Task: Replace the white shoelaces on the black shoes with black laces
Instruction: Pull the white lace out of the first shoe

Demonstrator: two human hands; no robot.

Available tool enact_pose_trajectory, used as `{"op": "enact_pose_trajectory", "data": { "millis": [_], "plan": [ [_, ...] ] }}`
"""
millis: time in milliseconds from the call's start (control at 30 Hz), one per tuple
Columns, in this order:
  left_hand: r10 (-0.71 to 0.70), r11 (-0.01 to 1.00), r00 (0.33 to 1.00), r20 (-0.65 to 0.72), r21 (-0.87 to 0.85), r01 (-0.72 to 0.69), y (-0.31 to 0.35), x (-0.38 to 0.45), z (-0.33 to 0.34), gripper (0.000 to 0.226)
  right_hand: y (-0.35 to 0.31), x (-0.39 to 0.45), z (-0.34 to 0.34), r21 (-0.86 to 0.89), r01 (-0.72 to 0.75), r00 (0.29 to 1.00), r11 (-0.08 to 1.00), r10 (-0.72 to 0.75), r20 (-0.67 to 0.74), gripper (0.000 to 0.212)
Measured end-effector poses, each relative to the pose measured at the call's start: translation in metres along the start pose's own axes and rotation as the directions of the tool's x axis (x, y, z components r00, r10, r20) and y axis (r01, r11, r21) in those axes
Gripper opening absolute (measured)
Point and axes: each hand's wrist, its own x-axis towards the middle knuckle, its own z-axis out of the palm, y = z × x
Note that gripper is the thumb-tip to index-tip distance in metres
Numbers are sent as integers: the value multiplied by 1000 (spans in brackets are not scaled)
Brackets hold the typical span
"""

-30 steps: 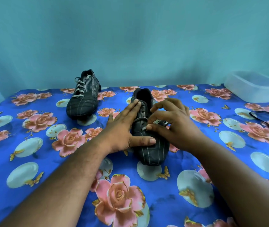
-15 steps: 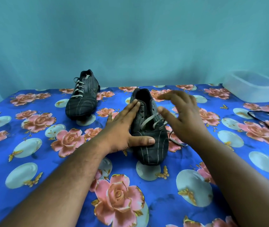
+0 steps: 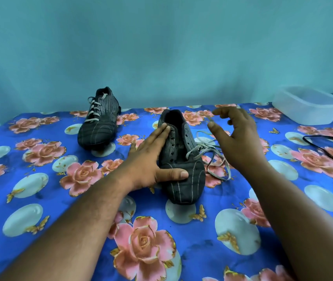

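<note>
My left hand (image 3: 151, 157) lies flat along the left side of the nearer black striped shoe (image 3: 182, 159), fingers straight and pressed against its upper, thumb laid across the toe part. It steadies the shoe and grips nothing. This shoe stands on the counter covered by a blue cloth with pink roses (image 3: 39, 199), toe toward me, its opening facing away. Most of its eyelets are bare; the white shoelace (image 3: 212, 153) runs only through the lowest holes and spills off the shoe's right side in loose loops onto the cloth.

My right hand (image 3: 236, 138) hovers just right of the shoe, above those loops, fingers loosely curled and spread. A pale strip sits near my thumb and forefinger, but I cannot tell whether I am pinching the lace or have let it go.

The second black striped shoe (image 3: 98, 122) stands beyond and to the left of the nearer shoe, well apart from it, toe also toward me, its white lace fully threaded. Far to the right of the nearer shoe, at the cloth's edge, a black lace (image 3: 324, 142) trails across the roses. Beyond that, to the right and behind the nearer shoe, sits a translucent white plastic tub (image 3: 307, 106) close to the teal wall (image 3: 161, 47).
</note>
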Motion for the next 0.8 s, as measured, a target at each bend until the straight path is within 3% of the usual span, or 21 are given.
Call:
{"op": "enact_pose_trajectory", "data": {
  "millis": [67, 133, 233, 400, 467, 533, 600, 667, 733, 800],
  "plan": [
    [17, 1000, 1000, -10, 5, -17, 0, -1, 0, 141, 4, 1, -3, -48, -14, 995, 999, 19, 100, 27],
    [52, 998, 998, -19, 26, -51, 1, -2, 0, 126, 2, 2, -8, -18, 83, 964, 996, -75, 256, 30],
    [101, 994, 995, 6, 48, -101, 5, -2, 2, 99, 3, 2, -16, -23, 266, 844, 964, -221, 489, 34],
    [117, 991, 993, 8, 68, -118, 4, -1, 3, 88, 5, 2, -17, 23, 266, 796, 964, -233, 559, 9],
    [111, 991, 994, 5, 75, -111, 3, 1, 3, 91, 2, 3, -20, 93, 164, 840, 982, -188, 510, 6],
    [109, 991, 994, 1, 79, -109, 3, 1, 3, 92, 4, 8, -25, 166, 14, 927, 986, -75, 367, 6],
    [107, 991, 994, -2, 75, -107, 3, 1, 4, 91, 11, 16, -32, 229, -94, 993, 969, 75, 94, 7],
    [103, 992, 995, -1, 67, -103, 4, 1, 3, 90, 21, 23, -40, 286, -190, 957, 939, 241, -158, 10],
    [99, 993, 995, 5, 62, -99, 4, 0, 4, 90, 27, 25, -40, 227, -277, 925, 934, 323, -200, 17],
    [100, 993, 995, 4, 57, -100, 4, 0, 4, 91, 34, 22, -29, 13, -260, 960, 966, 260, -108, 30]
  ]
}}
